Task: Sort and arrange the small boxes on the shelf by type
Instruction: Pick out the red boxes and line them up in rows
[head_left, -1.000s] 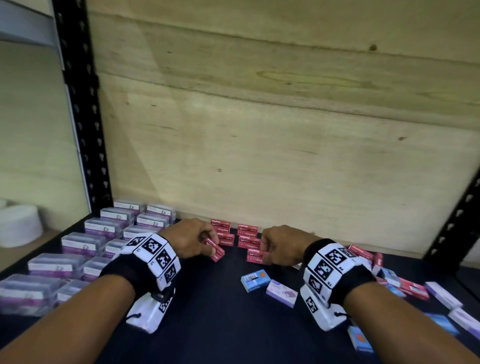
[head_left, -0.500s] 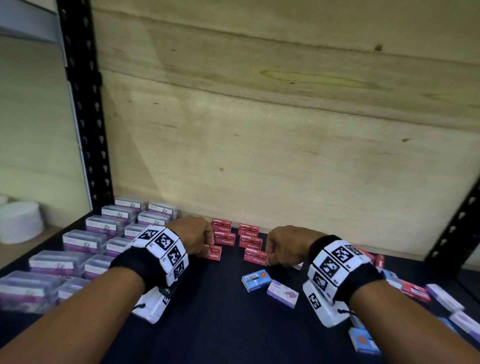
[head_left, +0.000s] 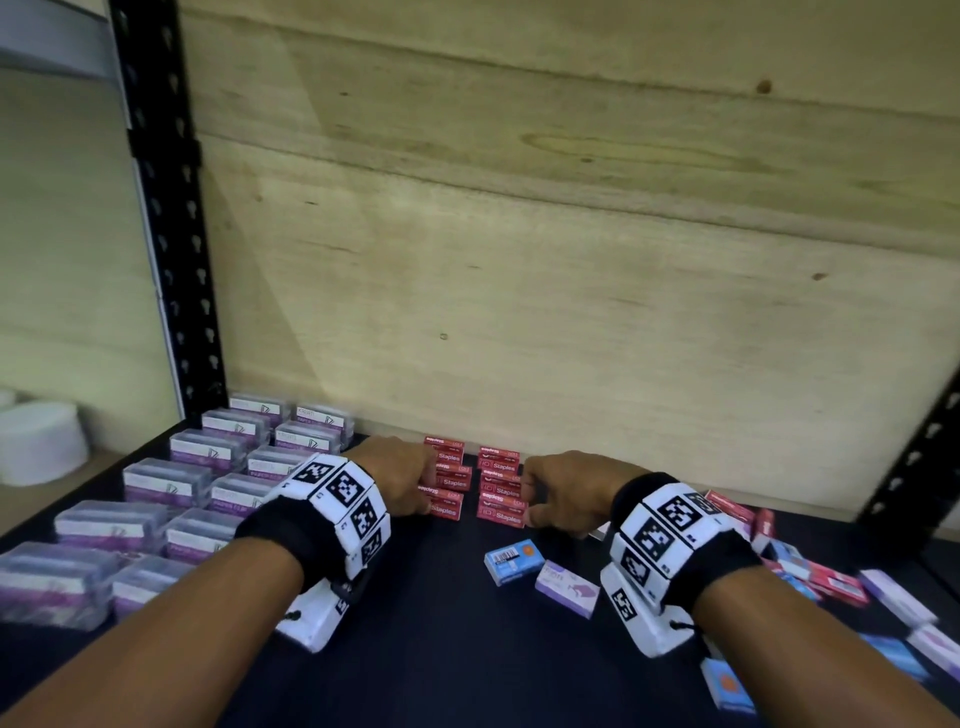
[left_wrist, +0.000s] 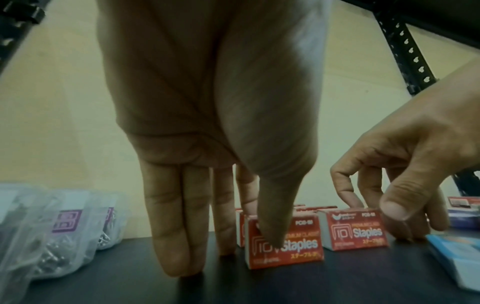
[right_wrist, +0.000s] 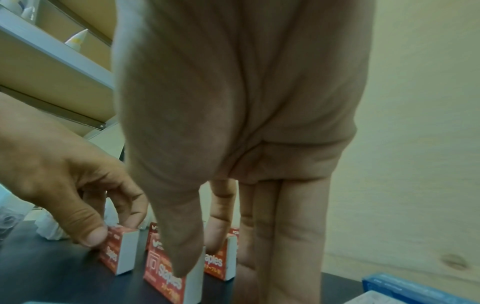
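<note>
Left hand (head_left: 400, 480): fingers straight down, thumb on the front red staples box (left_wrist: 284, 242) of the left column – pinching it
Right hand (head_left: 563, 493): same deal on the right column's front box (right_wrist: 166, 277)
Staples boxes: two columns on the dark shelf (head_left: 441, 649), by the wooden back panel (head_left: 571, 286)
Off left: clear paper-clip boxes (head_left: 171, 483) in rows

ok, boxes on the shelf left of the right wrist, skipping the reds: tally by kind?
Clear cases with purple labels: 12
Blue box: 1
Lilac box: 1
Total: 14
</note>
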